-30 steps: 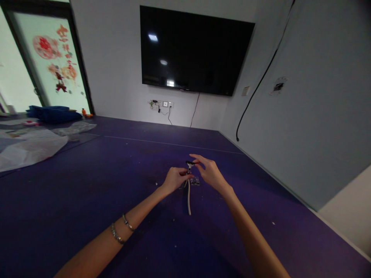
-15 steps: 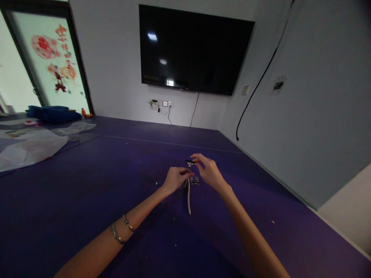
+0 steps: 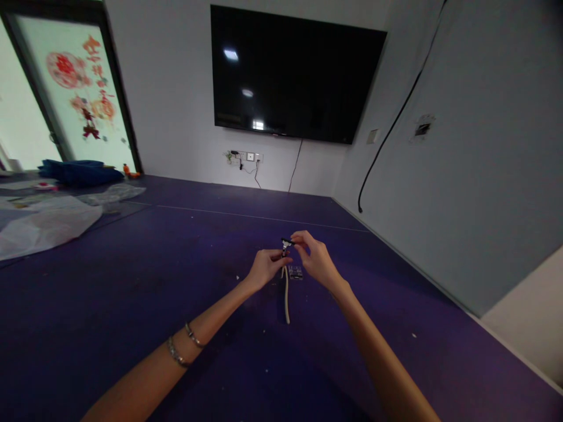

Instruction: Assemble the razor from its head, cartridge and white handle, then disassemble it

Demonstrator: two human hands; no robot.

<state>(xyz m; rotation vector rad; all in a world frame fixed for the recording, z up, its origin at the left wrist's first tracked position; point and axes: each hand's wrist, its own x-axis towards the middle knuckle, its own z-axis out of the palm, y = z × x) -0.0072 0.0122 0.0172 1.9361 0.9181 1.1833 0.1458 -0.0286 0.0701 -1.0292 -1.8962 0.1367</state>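
Note:
Between my hands stands a small T-shaped piece (image 3: 287,243) like a razor, with a dark crossbar on top and a silvery neck below. My left hand (image 3: 265,267) pinches its neck from the left between thumb and fingers. From the right, my right hand (image 3: 315,256) holds the end of the crossbar with its fingertips. Below my left fingertips a thin, pale, slightly curved strip (image 3: 287,302) runs toward me; whether it joins the piece is hidden. Just right of it a small clear-and-dark flat item (image 3: 295,273) lies on the purple surface, its kind too small to tell.
The purple surface (image 3: 176,305) reaches to the walls, with small white specks scattered on it. White plastic sheeting (image 3: 53,225) and a blue cloth bundle (image 3: 79,173) lie at left. A television (image 3: 294,76) hangs ahead; a black cable (image 3: 391,126) dangles at right.
Both hands have risen very slightly with the T-shaped piece, and its crossbar has tilted a little. The strip and the flat item lie where they were.

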